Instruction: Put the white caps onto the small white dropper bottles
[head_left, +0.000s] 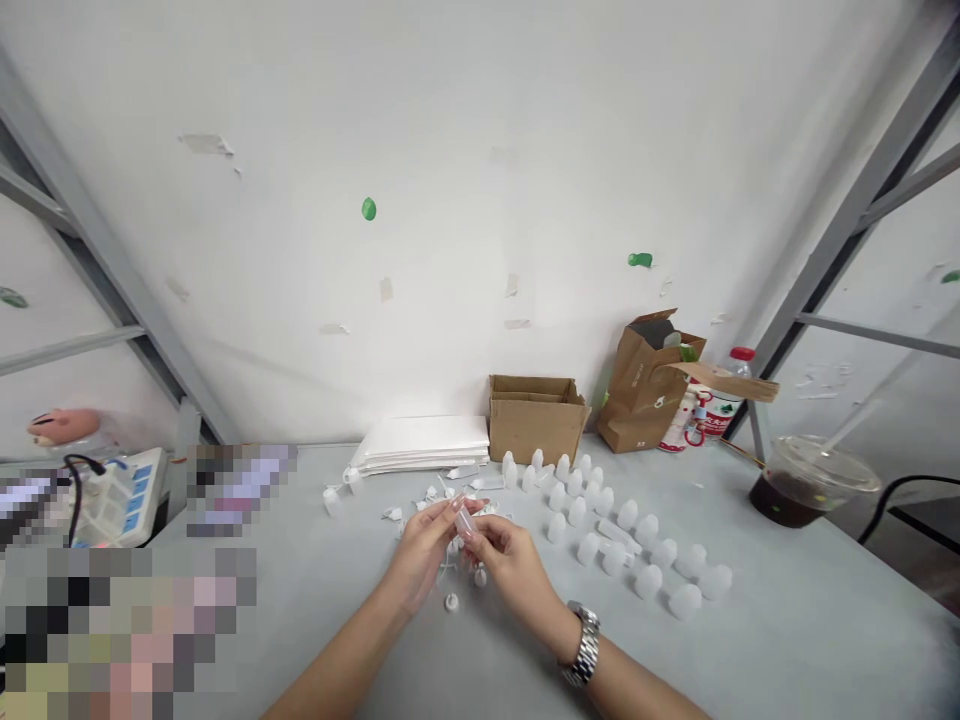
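Note:
My left hand (418, 548) and my right hand (511, 562) meet over the middle of the table. Between them is a small translucent plastic bottle (465, 522), tilted, with the fingers of both hands closed on it. Under and around my hands lie several small white plastic caps with thin stems, one cap (451, 603) nearest to me. To the right of my right hand stand several frosted white bottles (577, 512) in loose rows. A clear tube-like piece (619, 535) lies among them.
Behind the bottles stands an open cardboard box (536, 428), beside a stack of white sheets (420, 442). Farther right are a brown paper bag (637, 395) and a lidded cup of dark drink (799, 490). A power strip (139, 500) lies at the left.

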